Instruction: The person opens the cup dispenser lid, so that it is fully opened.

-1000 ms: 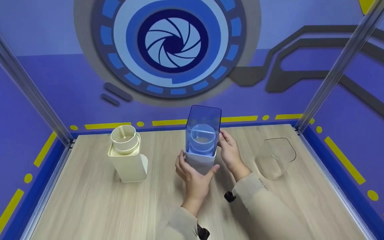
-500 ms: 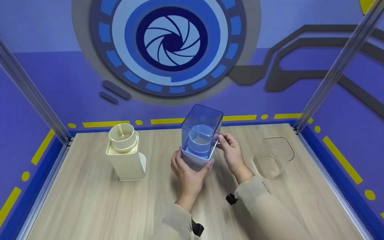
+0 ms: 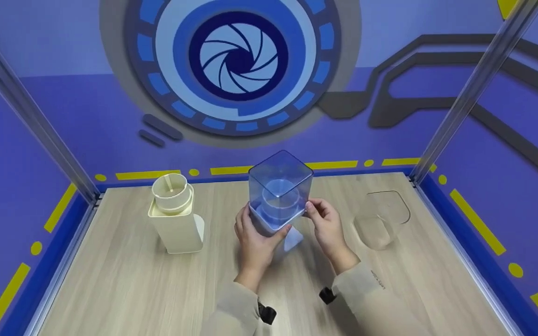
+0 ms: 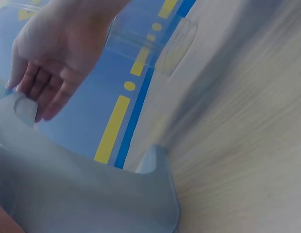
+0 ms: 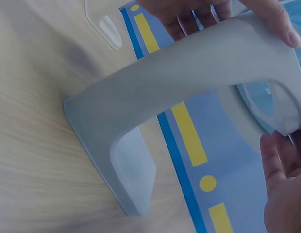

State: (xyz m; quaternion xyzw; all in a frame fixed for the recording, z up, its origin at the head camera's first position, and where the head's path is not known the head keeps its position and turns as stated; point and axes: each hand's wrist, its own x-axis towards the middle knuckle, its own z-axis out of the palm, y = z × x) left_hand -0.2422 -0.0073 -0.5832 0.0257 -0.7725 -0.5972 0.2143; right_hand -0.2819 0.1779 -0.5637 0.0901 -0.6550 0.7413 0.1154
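Observation:
A pale C-shaped stand point(image 5: 155, 77) carries a clear blue square container point(image 3: 280, 172), one corner facing the person, with a round blue cup point(image 3: 279, 200) visible through it. The left hand point(image 3: 256, 240) grips the front left of the stand's upper part, thumb along its front face. On the opposite side, the right hand point(image 3: 329, 226) pinches the upper part's right corner; the left wrist view shows its fingers point(image 4: 46, 90) at the stand's tip. The stand's foot point(image 3: 293, 239) shows below, between the hands; whether it touches the table cannot be told.
A cream stand point(image 3: 180, 233) with a round cream cup point(image 3: 171, 193) on top is upright at the left of the wooden table point(image 3: 124, 280). A clear colourless container point(image 3: 378, 231) lies at the right. Patterned walls and metal posts enclose the back and sides.
The stand and its blue container have turned, bringing a corner to the front and the foot into view. The left hand has shifted left with it; the right hand has moved slightly down.

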